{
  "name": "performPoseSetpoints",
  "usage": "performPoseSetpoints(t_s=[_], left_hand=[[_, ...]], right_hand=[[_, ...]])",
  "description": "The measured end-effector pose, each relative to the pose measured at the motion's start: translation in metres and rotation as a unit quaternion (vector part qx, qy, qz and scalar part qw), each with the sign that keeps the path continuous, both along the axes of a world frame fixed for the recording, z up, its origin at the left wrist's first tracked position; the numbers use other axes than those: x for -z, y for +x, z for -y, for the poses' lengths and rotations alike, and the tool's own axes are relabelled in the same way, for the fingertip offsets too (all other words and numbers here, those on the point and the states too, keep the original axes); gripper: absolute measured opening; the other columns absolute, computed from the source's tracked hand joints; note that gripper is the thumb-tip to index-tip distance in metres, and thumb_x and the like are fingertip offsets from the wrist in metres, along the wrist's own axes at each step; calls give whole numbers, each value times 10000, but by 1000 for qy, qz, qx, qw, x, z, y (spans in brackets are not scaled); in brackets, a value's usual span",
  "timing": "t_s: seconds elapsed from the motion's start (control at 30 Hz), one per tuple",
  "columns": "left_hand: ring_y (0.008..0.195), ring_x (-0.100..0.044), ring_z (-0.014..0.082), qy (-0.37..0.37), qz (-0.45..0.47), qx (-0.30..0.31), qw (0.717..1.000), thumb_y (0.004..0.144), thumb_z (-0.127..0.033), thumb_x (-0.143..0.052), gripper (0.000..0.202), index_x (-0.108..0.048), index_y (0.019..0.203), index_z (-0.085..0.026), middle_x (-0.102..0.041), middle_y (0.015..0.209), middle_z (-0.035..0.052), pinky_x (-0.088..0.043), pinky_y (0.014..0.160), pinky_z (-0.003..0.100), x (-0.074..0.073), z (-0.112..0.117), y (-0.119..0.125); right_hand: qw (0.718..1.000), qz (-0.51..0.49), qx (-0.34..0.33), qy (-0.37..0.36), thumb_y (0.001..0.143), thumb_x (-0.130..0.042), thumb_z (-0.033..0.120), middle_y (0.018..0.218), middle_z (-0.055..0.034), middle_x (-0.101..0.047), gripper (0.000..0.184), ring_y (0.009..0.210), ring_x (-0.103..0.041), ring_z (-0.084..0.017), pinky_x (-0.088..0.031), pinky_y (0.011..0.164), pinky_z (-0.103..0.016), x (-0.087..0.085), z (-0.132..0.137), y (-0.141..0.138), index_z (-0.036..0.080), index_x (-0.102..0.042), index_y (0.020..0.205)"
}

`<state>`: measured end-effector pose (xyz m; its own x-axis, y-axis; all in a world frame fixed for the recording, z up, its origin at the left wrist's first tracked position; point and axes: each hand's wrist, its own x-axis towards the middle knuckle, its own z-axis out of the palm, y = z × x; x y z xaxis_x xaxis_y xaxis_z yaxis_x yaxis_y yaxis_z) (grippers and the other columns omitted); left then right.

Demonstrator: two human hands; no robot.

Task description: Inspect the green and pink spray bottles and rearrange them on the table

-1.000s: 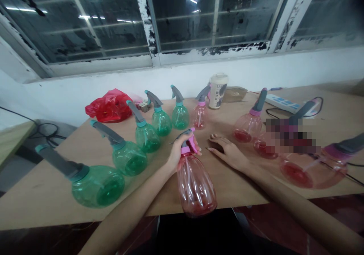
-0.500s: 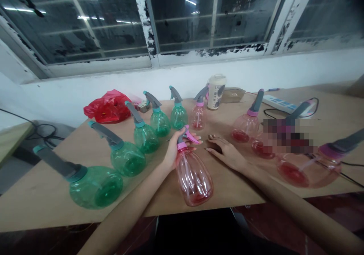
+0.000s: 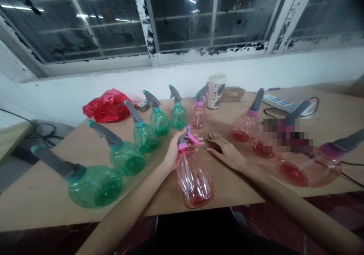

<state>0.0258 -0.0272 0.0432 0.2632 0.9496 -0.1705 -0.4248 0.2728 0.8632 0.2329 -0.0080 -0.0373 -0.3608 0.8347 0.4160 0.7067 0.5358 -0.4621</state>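
My left hand (image 3: 174,149) is wrapped round the grey and pink head of a clear pink spray bottle (image 3: 195,181), which tilts over the table's front edge. Its pink trigger points right, with my fingertips behind it. My right hand (image 3: 226,152) rests on the tabletop just right of the bottle, fingers stretched out and holding nothing. Several green spray bottles, one of them nearest the front (image 3: 95,186), curve along the left. On the right stand pink spray bottles, one of them farther back (image 3: 245,127); part of that group is blurred by a pixel patch. A smaller-looking pink spray bottle (image 3: 198,115) stands at the back.
A red plastic bag (image 3: 107,106) lies at the back left of the wooden table (image 3: 182,205). Toward the wall are a white printed cup (image 3: 216,91), a brown pouch (image 3: 233,94) and a power strip (image 3: 287,105) with black cables. Windows rise above.
The held pink spray bottle sits very slightly lower in view. Otherwise both hands and the other bottles look the same.
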Motion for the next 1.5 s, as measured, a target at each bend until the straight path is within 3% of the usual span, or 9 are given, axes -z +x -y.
performPoseSetpoints(t_s=[0.2,0.4,0.63,0.77,0.9,1.0,1.17,1.37,1.5], left_hand=[[784,-693,229,11,-16,-9,1000,835,-424,-482,368,-644,816,-94,-712,791,131,-521,573,245,-3,3,1],[484,-617,127,24,-60,-56,996,753,-419,-589,295,-591,666,-138,-637,566,14,-474,502,213,-7,9,0],[749,-692,235,89,-54,39,994,787,-494,-527,406,-646,774,-106,-707,727,112,-492,588,256,-11,4,-4],[799,-692,245,78,-43,18,996,806,-493,-500,418,-649,831,-103,-718,808,126,-504,626,272,-11,0,-3],[820,-685,249,129,-57,-24,990,796,-494,-525,407,-650,825,-109,-716,802,109,-505,670,287,-15,1,3],[899,-664,256,193,-96,-20,976,804,-492,-529,395,-661,857,-123,-713,865,103,-495,746,307,-21,6,10],[1028,-605,242,277,-168,6,946,836,-417,-519,304,-657,910,-157,-681,1035,88,-458,865,324,-36,18,24],[1007,-600,258,289,-262,43,920,747,-355,-656,280,-635,988,-212,-677,1004,70,-438,908,393,-43,28,33],[1010,-583,286,338,-377,44,861,682,-351,-724,423,-591,1065,-230,-646,1037,76,-423,923,445,-36,38,32]], right_hand=[[1000,-2,-7,-1,882,-479,435,1266,-131,-569,420,1226,-481,-244,-359,1058,-449,1,0,1,145,-580,1169],[1000,-10,-7,-12,877,-486,436,1281,-134,-559,429,1245,-461,-244,-342,1068,-444,0,0,0,140,-580,1174],[989,-104,-18,-107,862,-493,483,1244,-71,-596,431,1173,-533,-239,-378,1032,-449,-29,20,1,230,-561,1204],[962,-156,-64,-215,856,-493,498,1155,-61,-649,447,1090,-594,-228,-424,986,-448,-54,58,-7,262,-530,1234],[967,-152,-64,-195,675,-675,564,1314,-99,-531,831,1185,-515,-275,-411,992,-480,-63,97,-26,251,-347,1372],[975,-159,-17,-154,536,-748,596,1386,-137,-435,1070,1252,-429,-332,-380,1006,-524,-59,112,-39,230,-253,1411],[976,-189,-6,-104,639,-705,539,1332,-139,-479,870,1215,-460,-334,-381,990,-541,-50,113,-42,242,-320,1359],[979,-189,-3,-83,652,-702,511,1271,-147,-527,797,1163,-508,-333,-365,991,-569,-43,106,-24,223,-357,1311],[970,-226,0,-95,655,-714,482,1298,-157,-498,810,1195,-486,-315,-396,991,-508,-36,100,-13,207,-332,1315]])
